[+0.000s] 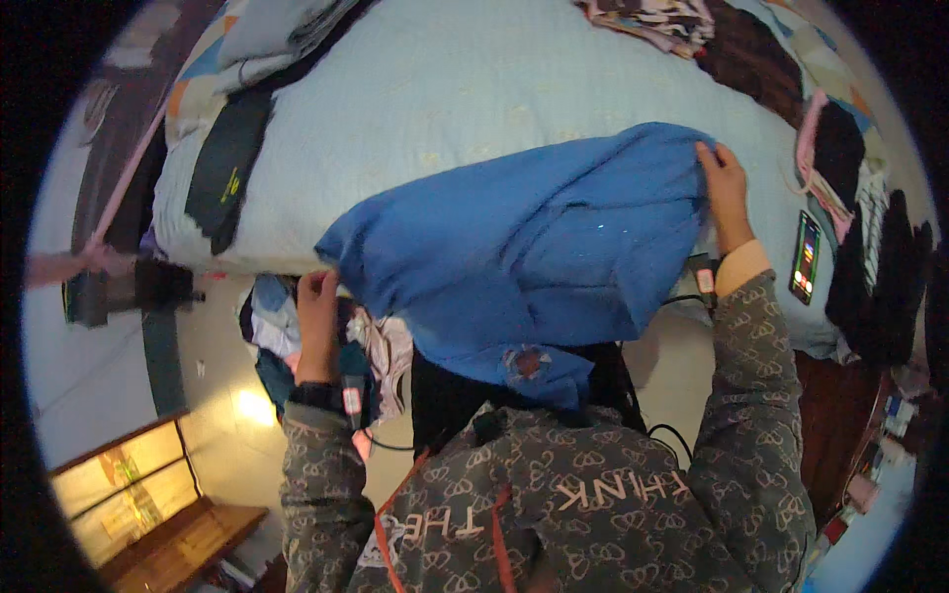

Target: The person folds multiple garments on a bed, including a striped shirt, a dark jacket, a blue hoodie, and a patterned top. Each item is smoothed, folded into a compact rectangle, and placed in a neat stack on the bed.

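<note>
A blue cloth garment (511, 237) with a small patch near its lower end hangs stretched between my two hands. Its far part lies over the near edge of the bed (415, 96), and the lower part drapes over my lap. At the garment's left end, my left hand (317, 315) has its fingers bent and appears to pinch the edge; the fingertips are partly hidden. My right hand (726, 193) grips the garment's upper right corner, fingers on top of the cloth.
A dark folded garment (226, 170) with yellow print lies left on the bed, below stacked clothes (289, 37). A patterned garment (660, 26) and a brown one (752, 55) lie far right. A lit phone (804, 257) rests near dark clothes (875, 289). More clothes (382, 356) sit by my left forearm.
</note>
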Motion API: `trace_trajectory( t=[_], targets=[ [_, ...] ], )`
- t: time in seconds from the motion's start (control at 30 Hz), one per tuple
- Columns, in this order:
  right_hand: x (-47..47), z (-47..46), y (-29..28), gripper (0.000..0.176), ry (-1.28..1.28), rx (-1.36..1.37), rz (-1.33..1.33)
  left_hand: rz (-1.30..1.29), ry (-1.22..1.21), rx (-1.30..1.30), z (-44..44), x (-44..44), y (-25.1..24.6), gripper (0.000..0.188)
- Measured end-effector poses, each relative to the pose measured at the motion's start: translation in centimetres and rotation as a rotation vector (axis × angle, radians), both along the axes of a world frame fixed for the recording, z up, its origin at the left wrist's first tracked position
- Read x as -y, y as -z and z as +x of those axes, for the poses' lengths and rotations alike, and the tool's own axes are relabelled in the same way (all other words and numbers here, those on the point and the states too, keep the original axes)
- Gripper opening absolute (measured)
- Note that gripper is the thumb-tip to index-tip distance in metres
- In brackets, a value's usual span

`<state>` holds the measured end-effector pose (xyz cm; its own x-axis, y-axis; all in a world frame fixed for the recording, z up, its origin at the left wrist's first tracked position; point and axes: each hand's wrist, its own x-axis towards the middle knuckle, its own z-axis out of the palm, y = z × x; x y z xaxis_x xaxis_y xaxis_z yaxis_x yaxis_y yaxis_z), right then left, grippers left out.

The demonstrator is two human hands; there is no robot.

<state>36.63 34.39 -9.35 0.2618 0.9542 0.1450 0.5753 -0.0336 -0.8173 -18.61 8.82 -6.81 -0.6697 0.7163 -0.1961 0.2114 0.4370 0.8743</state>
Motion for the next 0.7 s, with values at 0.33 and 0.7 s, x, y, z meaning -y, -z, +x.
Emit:
trace_trajectory(
  t=[0.33,0.7],
  targets=[
    [2.3,-4.1,-3.7,0.035,-0.04,-0.529,-0.22,0.031,0.178,-0.265,-1.0,-1.2,3.6,0.046],
    [1.3,-2.9,-2.7,0.048,0.101,-0.599,-0.366,0.259,-0.05,0.484,-0.6,-0.9,-1.1,0.034]
  ],
)
